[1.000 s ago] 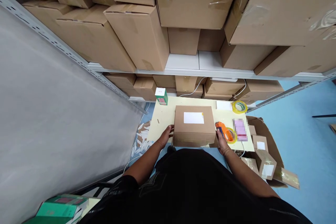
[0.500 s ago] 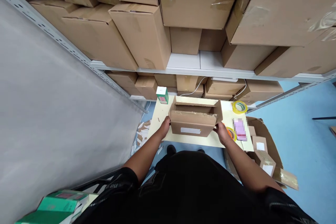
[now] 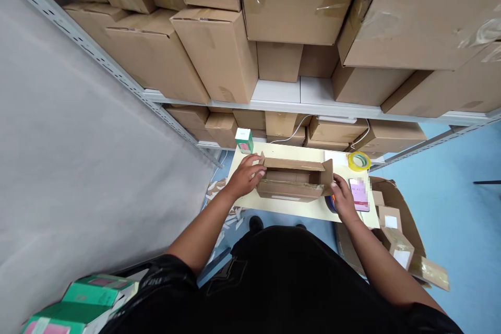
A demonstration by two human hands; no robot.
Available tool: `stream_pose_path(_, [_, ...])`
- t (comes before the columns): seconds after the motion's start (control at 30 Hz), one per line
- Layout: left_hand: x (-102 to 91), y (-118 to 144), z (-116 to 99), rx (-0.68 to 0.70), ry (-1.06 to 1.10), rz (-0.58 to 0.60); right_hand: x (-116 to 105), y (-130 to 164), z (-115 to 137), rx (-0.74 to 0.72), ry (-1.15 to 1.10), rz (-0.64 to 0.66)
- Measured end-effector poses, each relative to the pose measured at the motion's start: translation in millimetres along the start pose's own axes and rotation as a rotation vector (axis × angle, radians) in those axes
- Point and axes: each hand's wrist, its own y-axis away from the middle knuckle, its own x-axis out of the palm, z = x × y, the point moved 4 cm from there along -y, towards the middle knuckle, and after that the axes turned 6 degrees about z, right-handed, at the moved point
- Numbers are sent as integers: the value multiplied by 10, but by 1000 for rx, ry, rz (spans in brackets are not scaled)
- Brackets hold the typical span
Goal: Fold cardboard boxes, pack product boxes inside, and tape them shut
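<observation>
I see left hand (image 3: 247,171) gripping left end of open cardboard box (image 3: 294,183) on table (image 3: 289,207); right hand (image 3: 343,194) pressed against right end, tape roll (image 3: 359,160) nearby.

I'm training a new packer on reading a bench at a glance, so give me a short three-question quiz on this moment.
1. True or false: the cardboard box on the table lies with its flaps open.
2. Which hand rests on the box's left end? A) left hand B) right hand
3. Which object stands at the table's far left corner?

Key:
1. True.
2. A; the right hand is at the right end.
3. The small green carton; the yellow tape roll lies at the far right.
</observation>
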Motion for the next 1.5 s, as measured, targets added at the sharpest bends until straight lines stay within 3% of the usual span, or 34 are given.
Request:
stream_pose_path(0.1, [30,-324,-14,65,-87,226,41,-59,222,8,48,4])
stream_pose_path(0.17, [104,-462,29,19,-117,314,99,-82,326,30,86,12])
stream_pose_path(0.27, [149,-518,67,-76,-167,367,135,-84,398,48,103,12])
stream_pose_path(0.43, [90,-458,-8,-151,-154,418,139,-64,405,17,112,120])
stream_pose_path(0.67, [211,-704,-6,-315,-16,308,323,-65,409,-99,394,378])
stream_pose_path(0.83, [221,-957,47,-487,-8,242,314,-109,422,-82,436,380])
stream_pose_path(1.03, [195,-819,-314,-357,-332,178,244,-242,700,-16,525,267])
stream_pose_path(1.2, [322,-639,-491,-230,-359,239,353,-434,993,105,707,267])
stream_pose_path(1.27, [350,-620,-457,-232,-338,287,394,-493,1031,99,722,233])
stream_pose_path(1.37, [312,-580,-272,-372,-239,308,372,-556,964,59,644,176])
stream_pose_path(1.5, [188,-432,56,-495,53,170,200,-560,727,73,392,104])
